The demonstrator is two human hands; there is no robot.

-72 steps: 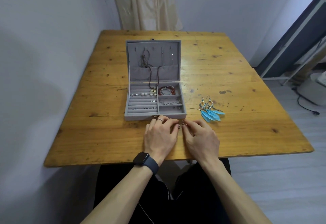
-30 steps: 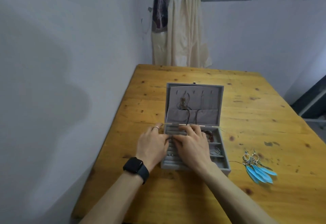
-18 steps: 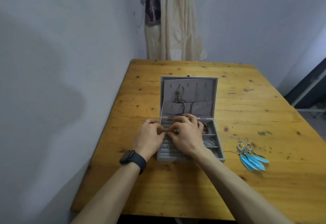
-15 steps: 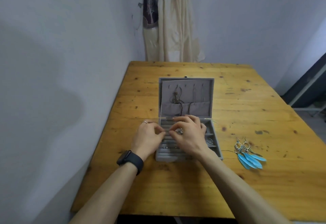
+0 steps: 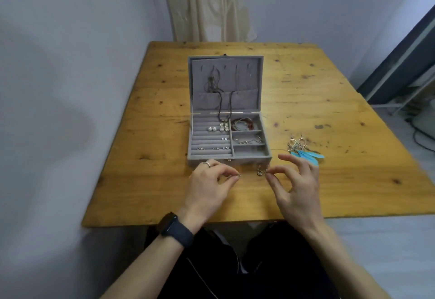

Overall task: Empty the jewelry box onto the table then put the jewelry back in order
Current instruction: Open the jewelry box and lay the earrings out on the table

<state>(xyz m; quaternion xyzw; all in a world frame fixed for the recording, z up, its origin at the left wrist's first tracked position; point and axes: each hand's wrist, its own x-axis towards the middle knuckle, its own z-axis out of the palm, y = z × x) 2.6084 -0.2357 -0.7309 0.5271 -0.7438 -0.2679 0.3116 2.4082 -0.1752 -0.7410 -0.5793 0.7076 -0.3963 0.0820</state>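
Pinching small earring (image 5: 260, 171): right hand (image 5: 299, 188); left hand (image 5: 207, 188) pinching tiny silver piece (image 5: 238, 175) near jewelry box (image 5: 229, 157).

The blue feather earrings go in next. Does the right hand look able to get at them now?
Probably yes: the feather earrings lie on open table right beside the right hand, nothing between them. But its thumb and forefinger pinch a small earring, which likely has to go down first.

Open jewelry box (image 5: 226, 131) mid table (image 5: 329, 101); feather earrings (image 5: 303, 150) just right; hands in front.
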